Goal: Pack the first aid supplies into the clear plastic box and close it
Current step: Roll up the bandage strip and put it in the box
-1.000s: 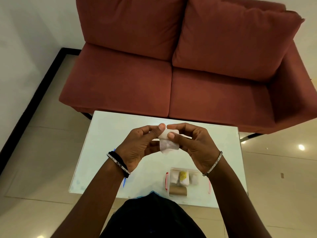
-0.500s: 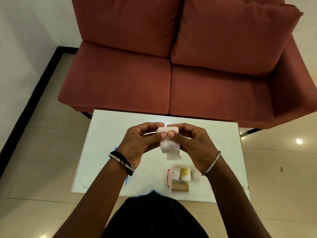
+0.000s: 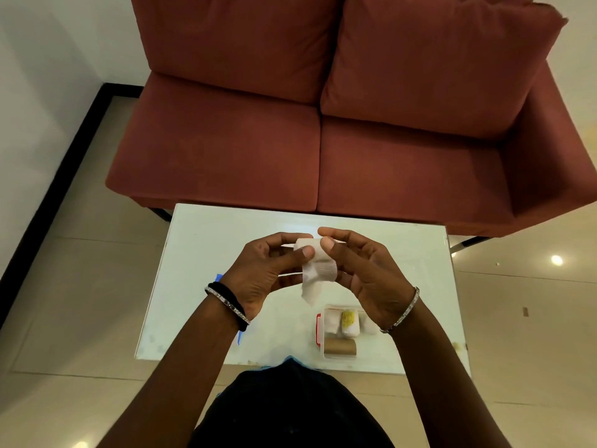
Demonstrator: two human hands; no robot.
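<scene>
You hold a white gauze bandage roll point(image 3: 318, 265) up in the air above the table point(image 3: 206, 253), a little way beyond the clear plastic box point(image 3: 339, 331). Your left hand point(image 3: 268, 273) pinches the roll's left side between thumb and fingers, and your right hand point(image 3: 361, 270) pinches its right side the same way, so both hands are clamped on the bandage. A loose tail of gauze hangs down from the roll toward the box. The box sits open on the table, near the edge closest to you, with a red clasp point(image 3: 319, 329) on its left side. Inside it lie two white rolls, a white roll with a yellow patch point(image 3: 349, 321) between them, and a brown cardboard tube point(image 3: 340, 346) in the part nearest you. Beyond the box, past the far table edge, stands a red sofa point(image 3: 323, 124).
</scene>
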